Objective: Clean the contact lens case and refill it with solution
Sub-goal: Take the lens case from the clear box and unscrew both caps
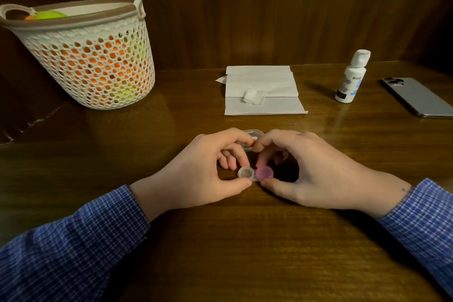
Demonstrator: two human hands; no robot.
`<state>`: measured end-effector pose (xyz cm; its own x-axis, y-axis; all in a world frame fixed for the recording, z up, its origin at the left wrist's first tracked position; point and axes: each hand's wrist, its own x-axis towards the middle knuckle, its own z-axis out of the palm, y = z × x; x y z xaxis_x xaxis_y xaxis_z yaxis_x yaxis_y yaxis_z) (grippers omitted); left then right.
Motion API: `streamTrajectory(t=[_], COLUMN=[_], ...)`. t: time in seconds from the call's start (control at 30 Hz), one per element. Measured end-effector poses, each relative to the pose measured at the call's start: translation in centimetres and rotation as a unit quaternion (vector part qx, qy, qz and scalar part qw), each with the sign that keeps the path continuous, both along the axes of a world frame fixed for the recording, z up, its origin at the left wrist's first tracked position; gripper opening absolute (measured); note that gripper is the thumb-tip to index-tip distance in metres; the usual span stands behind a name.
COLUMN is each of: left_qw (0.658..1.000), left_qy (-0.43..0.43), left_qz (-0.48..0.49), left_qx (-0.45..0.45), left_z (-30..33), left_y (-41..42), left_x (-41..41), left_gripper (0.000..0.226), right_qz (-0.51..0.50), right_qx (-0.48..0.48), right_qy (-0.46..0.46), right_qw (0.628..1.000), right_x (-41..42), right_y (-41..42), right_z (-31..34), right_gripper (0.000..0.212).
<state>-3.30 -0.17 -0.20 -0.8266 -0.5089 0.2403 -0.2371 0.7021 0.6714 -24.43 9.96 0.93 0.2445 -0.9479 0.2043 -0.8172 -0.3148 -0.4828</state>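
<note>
Both hands — left hand (208,167), right hand (301,169) — pinch the lens case (255,174); bare table (232,240) nearer.

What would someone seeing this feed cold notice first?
Probably the two hands meeting at the middle of the wooden table: the left hand and right hand both pinch a small contact lens case, with a clear well on its left and a pink one on its right. Next, the white lattice basket at far left glows with orange and green contents. A white solution bottle stands at far right, beside a phone.
</note>
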Motion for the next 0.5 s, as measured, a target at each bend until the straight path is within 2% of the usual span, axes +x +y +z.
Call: streamTrajectory(t=[0.27,0.5], left_qw=[1.0,0.999], left_qy=[0.0,-0.015], left_qz=[0.013,0.024], left_qx=[0.019,0.031], left_z=[0.18,0.52], left_y=[0.14,0.19], left_x=[-0.11,-0.27], left_gripper=[0.06,0.058], right_qz=[-0.042,-0.041], right_qx=[-0.007,0.018], right_qy=[0.091,0.016], right_qw=[0.995,0.999], right_x=[0.51,0.65], right_y=[0.0,-0.26], right_z=[0.51,-0.03], right_gripper=[0.058,0.038])
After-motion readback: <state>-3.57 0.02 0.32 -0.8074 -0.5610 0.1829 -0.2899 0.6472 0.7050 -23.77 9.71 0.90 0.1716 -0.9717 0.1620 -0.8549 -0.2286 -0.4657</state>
